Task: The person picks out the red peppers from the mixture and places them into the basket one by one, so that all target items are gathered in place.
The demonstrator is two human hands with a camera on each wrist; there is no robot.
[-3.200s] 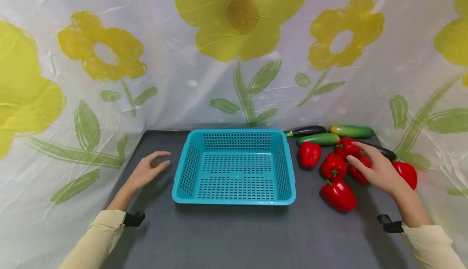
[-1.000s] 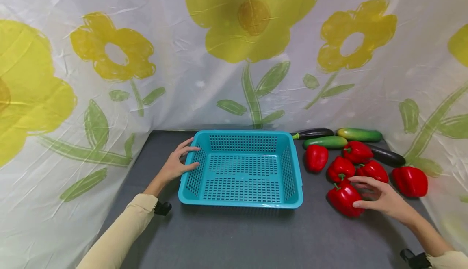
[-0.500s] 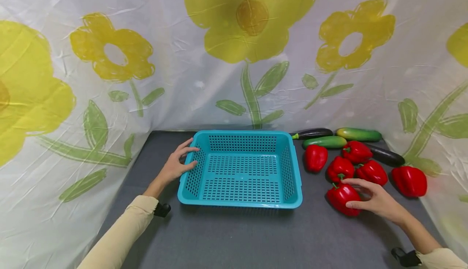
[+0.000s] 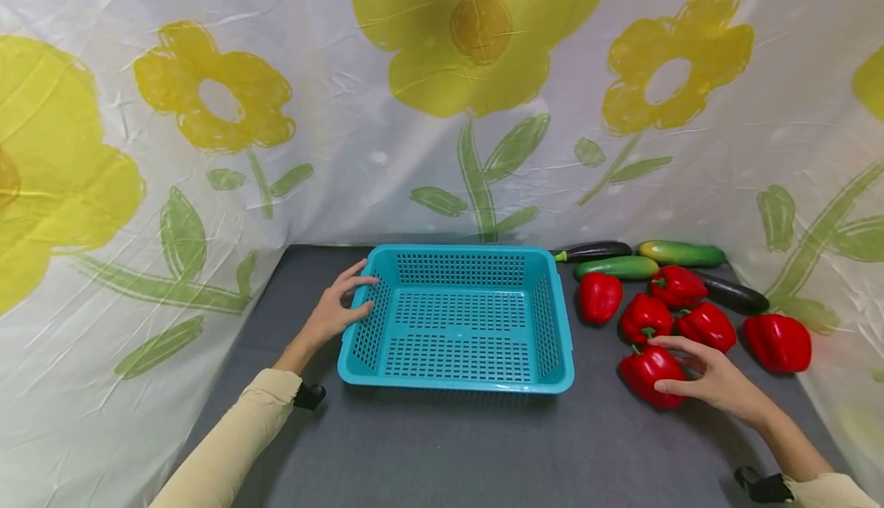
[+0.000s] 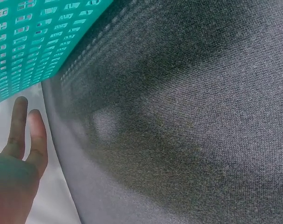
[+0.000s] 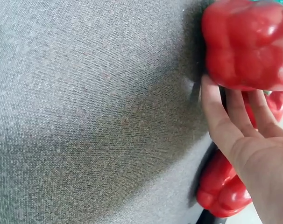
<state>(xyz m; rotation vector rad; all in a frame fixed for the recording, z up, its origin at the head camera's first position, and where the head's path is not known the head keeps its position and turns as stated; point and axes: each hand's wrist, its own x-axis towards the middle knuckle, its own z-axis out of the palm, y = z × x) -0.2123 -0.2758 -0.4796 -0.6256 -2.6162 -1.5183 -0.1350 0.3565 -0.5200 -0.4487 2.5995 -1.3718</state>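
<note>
Toward the lower right of the head view, the right hand (image 4: 718,377) has its thumb and fingers curved round the front red bell pepper (image 4: 644,374), which rests on the dark grey table (image 4: 442,454). Left of centre, the left hand (image 4: 328,315) stands with fingers and thumb well parted over the left rim of the turquoise perforated basket (image 4: 459,268); how firmly it touches is hard to tell. A strip of tabletop separates the basket's right rim from the nearest of the other peppers (image 4: 600,298), and a broader stretch runs from its front rim to the frame's bottom edge. Peppers hide one end of the right-hand eggplant (image 4: 734,293). The left wrist view shows only two fingers; the right wrist view's right edge crops the held pepper.
</note>
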